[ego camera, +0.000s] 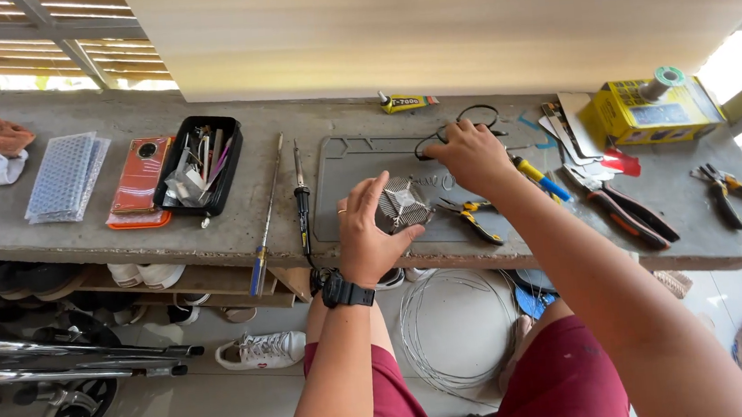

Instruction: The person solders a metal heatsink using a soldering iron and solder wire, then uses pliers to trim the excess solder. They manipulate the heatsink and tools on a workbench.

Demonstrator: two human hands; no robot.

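Informal home repair workshop. Indicators: a rough concrete bench (300, 210) carrying a grey work mat (360, 183), soldering iron (302, 201), pliers (623, 211), solder spool (663, 81) and parts tray (202, 164). Shoes (263, 350) lie beneath; the chrome frame (65, 360) at left is probably a wheelchair.

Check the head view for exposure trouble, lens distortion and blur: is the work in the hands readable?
Head view: window slats at upper left and the right edge blow out white; the bench edge bows from wide-angle distortion; the left hand on the finned metal part and the right hand at the black wire are sharp and evenly lit.
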